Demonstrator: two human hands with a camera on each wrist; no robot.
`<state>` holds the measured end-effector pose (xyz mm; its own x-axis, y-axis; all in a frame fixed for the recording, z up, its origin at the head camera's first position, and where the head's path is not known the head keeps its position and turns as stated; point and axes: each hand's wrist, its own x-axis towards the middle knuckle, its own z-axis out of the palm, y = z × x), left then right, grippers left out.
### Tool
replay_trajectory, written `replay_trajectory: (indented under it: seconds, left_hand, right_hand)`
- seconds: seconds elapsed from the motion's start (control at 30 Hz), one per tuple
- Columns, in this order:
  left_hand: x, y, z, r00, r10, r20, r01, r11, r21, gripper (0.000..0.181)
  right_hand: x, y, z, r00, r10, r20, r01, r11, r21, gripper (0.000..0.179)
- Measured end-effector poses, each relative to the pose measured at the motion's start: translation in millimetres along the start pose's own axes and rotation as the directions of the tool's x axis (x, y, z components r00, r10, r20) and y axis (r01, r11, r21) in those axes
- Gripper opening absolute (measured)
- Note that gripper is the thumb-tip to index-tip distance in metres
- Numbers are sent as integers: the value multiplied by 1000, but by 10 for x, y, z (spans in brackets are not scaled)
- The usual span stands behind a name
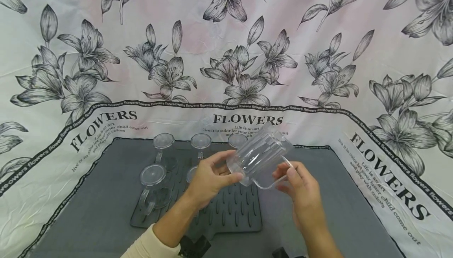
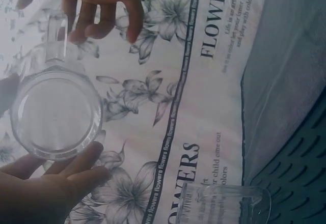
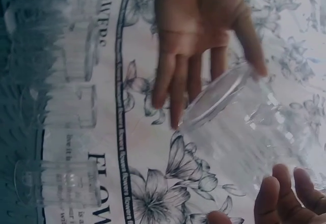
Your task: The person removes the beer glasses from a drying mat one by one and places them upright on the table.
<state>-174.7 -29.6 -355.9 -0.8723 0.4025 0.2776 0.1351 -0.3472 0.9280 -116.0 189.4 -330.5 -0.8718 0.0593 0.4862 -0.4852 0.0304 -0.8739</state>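
A clear glass mug (image 1: 260,153) is held up tilted above the table, its base toward the left hand and its mouth up to the right. The left hand (image 1: 211,177) grips it by the base end, thumb in front and fingers behind. At the mug's handle the right hand (image 1: 302,185) pinches with thumb and fingers. The left wrist view looks straight at the round base (image 2: 56,114), with the right hand (image 2: 102,5) near the handle above it. In the right wrist view, the left hand (image 3: 201,30) reaches down to the base rim.
Several more clear mugs, such as one at front left (image 1: 153,175) and one at the back (image 1: 201,141), stand upside down on a dark ridged drying mat (image 1: 244,214). Under it is a grey tabletop (image 1: 88,211). A flower-printed cloth (image 1: 230,65) surrounds the table's back and sides.
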Motion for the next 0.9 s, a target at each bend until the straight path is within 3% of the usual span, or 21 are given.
replay_trajectory:
  seconds: [0.17,0.33,0.47,0.57,0.9]
  left_hand:
    - [12,-49,-13,999,-4,32,3,999,34,75]
    - [18,-81,-19,1000,-16,24,12,988,156,78]
    - [19,-106,-24,1000,-9,24,2,959,282,81]
    - [17,-121,-23,1000,-4,26,-5,944,329,81]
    - [18,-111,-58,998,20,59,-39,938,344,85]
  right_hand:
    - [18,-38,-28,991,-7,137,-20,980,200,31]
    - [23,-74,-20,974,31,224,-98,951,293,35]
    - [14,-109,45,972,106,208,-162,948,273,32]
    - [6,-126,108,976,144,164,-183,950,255,27]
    - [-5,-140,179,985,136,102,-158,954,256,23]
